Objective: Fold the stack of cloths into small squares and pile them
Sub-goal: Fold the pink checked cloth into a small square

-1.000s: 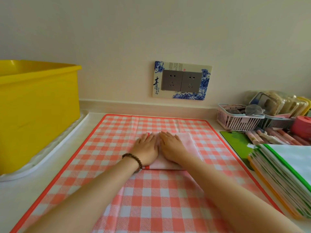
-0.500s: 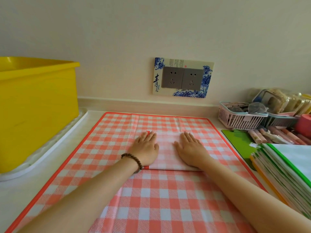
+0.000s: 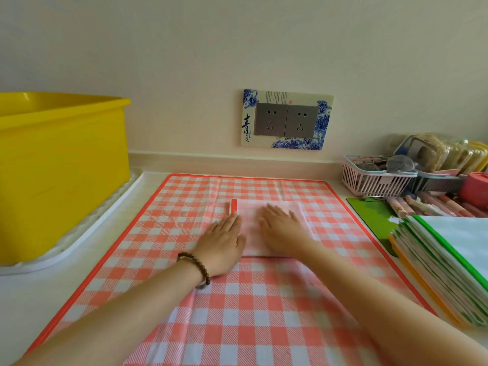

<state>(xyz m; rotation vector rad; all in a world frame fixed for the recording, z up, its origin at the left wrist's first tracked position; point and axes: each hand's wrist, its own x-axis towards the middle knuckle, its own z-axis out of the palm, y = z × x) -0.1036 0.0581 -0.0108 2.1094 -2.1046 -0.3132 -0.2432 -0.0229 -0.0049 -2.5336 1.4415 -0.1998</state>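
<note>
Since a second ago my hands, which then met over the middle of the folded cloth (image 3: 250, 240), have slid apart along it. Both lie flat, fingers straight and gripping nothing. My left hand (image 3: 224, 241) presses the cloth's 9 o'clock edge, partly on the spread checked cloth (image 3: 179, 207) beneath. My right hand (image 3: 284, 231) rests palm down on the 3 o'clock half.

A pale strip of the folded cloth shows between them, and its far corner runs past my right fingers (image 3: 274, 211) toward 1 o'clock. A red hem (image 3: 234, 206) pokes out at 12 o'clock from my left fingers (image 3: 232, 220).

I reckon the smoothing goes best pressed evenly from the middle outward. That should set the crease and keep the edges square before the next fold. The stack of cloths (image 3: 449, 260) waits at 3 o'clock on the bench (image 3: 26, 299).
</note>
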